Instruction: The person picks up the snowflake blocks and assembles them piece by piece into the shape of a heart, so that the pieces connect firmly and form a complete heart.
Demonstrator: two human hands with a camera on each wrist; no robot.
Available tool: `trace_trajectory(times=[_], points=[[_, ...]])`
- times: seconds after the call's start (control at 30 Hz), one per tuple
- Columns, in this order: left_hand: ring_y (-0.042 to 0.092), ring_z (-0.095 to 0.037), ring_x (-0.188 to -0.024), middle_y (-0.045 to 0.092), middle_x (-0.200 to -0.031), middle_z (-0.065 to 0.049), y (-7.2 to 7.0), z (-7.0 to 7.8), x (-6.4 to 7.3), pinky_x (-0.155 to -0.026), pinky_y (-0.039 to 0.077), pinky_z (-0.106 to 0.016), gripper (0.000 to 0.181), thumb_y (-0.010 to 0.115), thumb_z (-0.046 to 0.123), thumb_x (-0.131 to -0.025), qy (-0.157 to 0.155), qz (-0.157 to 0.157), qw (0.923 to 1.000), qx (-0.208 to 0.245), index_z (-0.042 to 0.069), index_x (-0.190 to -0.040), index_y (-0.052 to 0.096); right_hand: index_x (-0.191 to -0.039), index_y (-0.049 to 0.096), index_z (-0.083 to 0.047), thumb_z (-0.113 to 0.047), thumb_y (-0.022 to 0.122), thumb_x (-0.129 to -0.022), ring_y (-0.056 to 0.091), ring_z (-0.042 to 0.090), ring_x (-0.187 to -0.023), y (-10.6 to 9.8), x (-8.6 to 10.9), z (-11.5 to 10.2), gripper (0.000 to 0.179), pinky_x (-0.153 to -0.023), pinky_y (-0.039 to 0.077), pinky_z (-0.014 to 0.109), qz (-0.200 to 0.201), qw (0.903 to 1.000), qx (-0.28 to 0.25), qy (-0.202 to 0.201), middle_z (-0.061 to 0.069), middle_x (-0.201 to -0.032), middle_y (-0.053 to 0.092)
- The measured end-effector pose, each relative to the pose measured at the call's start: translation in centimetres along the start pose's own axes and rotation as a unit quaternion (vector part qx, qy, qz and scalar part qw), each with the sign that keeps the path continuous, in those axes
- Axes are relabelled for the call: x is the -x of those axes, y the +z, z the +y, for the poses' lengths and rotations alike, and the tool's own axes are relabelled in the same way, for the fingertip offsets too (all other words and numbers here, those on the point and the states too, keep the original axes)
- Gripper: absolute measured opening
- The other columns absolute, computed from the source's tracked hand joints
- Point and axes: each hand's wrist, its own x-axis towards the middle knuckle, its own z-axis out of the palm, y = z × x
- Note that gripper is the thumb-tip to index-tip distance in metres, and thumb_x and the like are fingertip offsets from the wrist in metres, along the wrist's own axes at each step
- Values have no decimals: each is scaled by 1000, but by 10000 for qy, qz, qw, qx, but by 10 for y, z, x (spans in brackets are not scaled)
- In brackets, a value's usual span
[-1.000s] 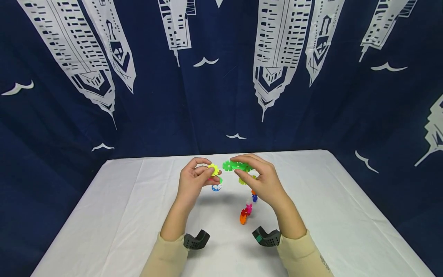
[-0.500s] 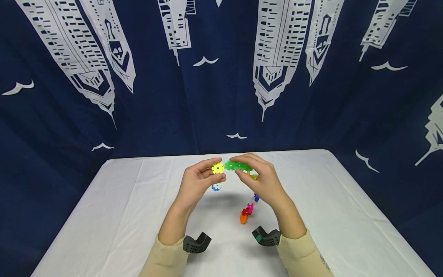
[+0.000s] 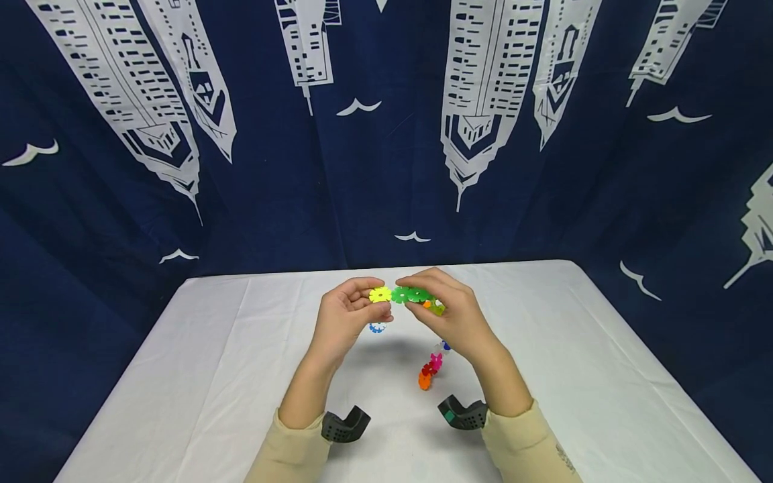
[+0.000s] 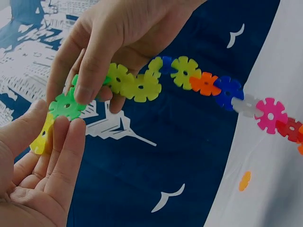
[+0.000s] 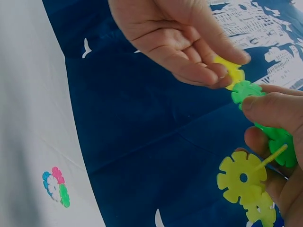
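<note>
My left hand (image 3: 341, 318) pinches a yellow notched snowflake disc (image 3: 380, 294) between thumb and fingers. The disc's edge meets a green snowflake disc (image 4: 66, 106), which my right hand (image 3: 453, 308) grips. From that green disc runs a chain of linked discs, held above the table. In the left wrist view, yellow-green discs (image 4: 140, 89) follow the green ones, then a blue disc (image 4: 229, 93), a clear one, a pink disc (image 4: 271, 116) and red and orange ones. My right fingers cover part of the green section.
On the white-covered table (image 3: 241, 376), beyond the hands, lies a small group of discs (image 5: 53, 187) in blue, white, pink and green. A single orange disc (image 4: 245, 181) shows in the left wrist view. A dark blue printed curtain (image 3: 386, 188) hangs behind the table.
My left hand has turned the yellow disc and brought it right, up to the green disc. My right hand has shifted slightly left with the chain, whose hanging part has moved a little.
</note>
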Motion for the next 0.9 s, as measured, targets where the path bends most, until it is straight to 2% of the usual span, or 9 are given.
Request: trace_trajectory(times=[0.13,0.4,0.63,0.77,0.9], points=[[73,-17,-74,68,-91,-11,1,1,1,-74,63,-33,36,74,-6,-84,4,-19,10000,-35,-2,-118,64,-115,73,-12,3,78,-82,67,14,-100,2,0,-1,37,-87,55,16,27,9997,186,-150,1,-108,71],[72,-16,-72,68,-89,-8,0,2,3,-74,62,-28,37,78,-4,-81,-18,51,9995,-308,-1,-116,64,-115,73,-13,3,79,-81,67,15,-96,5,1,1,38,-82,56,16,16,9978,574,-334,1,-106,68],[73,-16,-73,68,-90,-8,0,0,2,-73,62,-28,37,78,-3,-81,38,75,9989,-467,0,-115,65,-114,73,-13,4,79,-80,67,16,-95,6,2,4,38,-82,55,15,82,9971,591,-467,2,-105,67],[73,-16,-72,68,-89,-7,1,-1,3,-73,62,-29,38,78,-5,-80,42,109,9990,-435,-1,-115,65,-114,73,-13,4,79,-81,67,16,-96,4,2,3,37,-82,54,14,104,9976,530,-439,1,-105,67],[73,-16,-73,68,-90,-7,2,0,3,-73,63,-30,38,78,-4,-80,40,90,9993,-369,-1,-115,65,-114,73,-14,3,78,-82,67,14,-94,4,3,3,36,-77,57,17,3,9987,377,-334,1,-105,67]])
